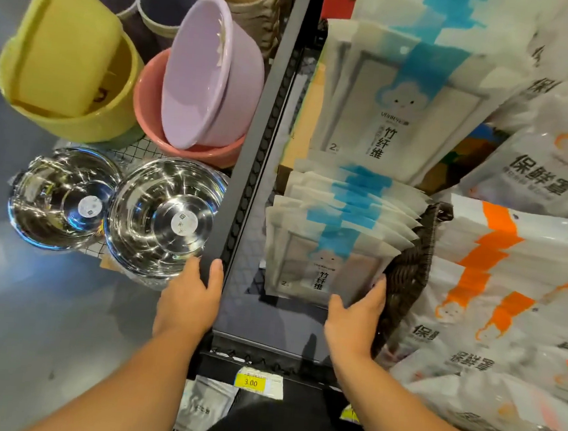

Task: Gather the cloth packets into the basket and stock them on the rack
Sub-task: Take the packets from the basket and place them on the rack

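**Print on the packets and one price tag**

The front cloth packet (322, 269) in the basket (411, 259) reads 竹纤维 in black, with a 2 at its lower left. The upper cloth packet (385, 121) bears the same characters and a 2. The orange-striped packets (534, 173) read 保鲜罩. A yellow price tag (251, 382) on the rack (246, 164) shows 3.00. The round stickers (184, 222) in the steel bowls (147, 204) are too small to read.

Bright; glare on steel bowls (160, 219); edges warped, orange packets (493, 300) seemingly blurred.
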